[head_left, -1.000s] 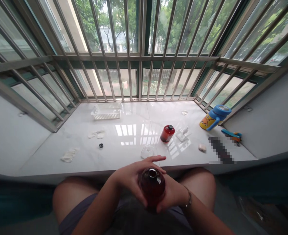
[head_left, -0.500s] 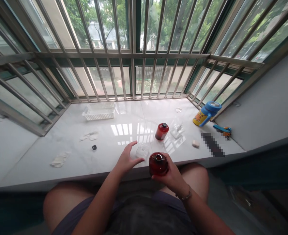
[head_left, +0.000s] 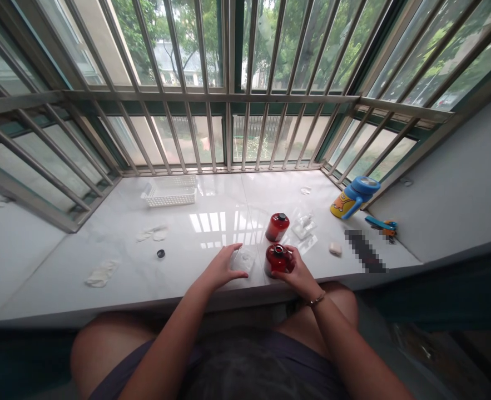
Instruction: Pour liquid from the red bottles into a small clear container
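My right hand point(head_left: 297, 271) is wrapped round a dark red bottle point(head_left: 275, 259) with an open neck, which stands on the white marble sill point(head_left: 212, 233). My left hand point(head_left: 222, 267) reaches over a small clear glass container point(head_left: 243, 258) just left of that bottle, fingers curved about it. A second red bottle point(head_left: 277, 226) with a black cap stands a little farther back. A small black cap point(head_left: 160, 254) lies to the left on the sill.
A white plastic basket point(head_left: 170, 191) sits at the back left. White cotton pads point(head_left: 100, 274) lie at the left. Clear wrappers point(head_left: 304, 228), a small white piece point(head_left: 335, 249), a blue and yellow cup point(head_left: 354, 197) and a blue tool point(head_left: 381, 224) are at the right. Window bars point(head_left: 228, 100) close off the back.
The red bottle was carried from my lap forward and set on the sill by my right hand. My left hand let go of it and moved onto the clear container.
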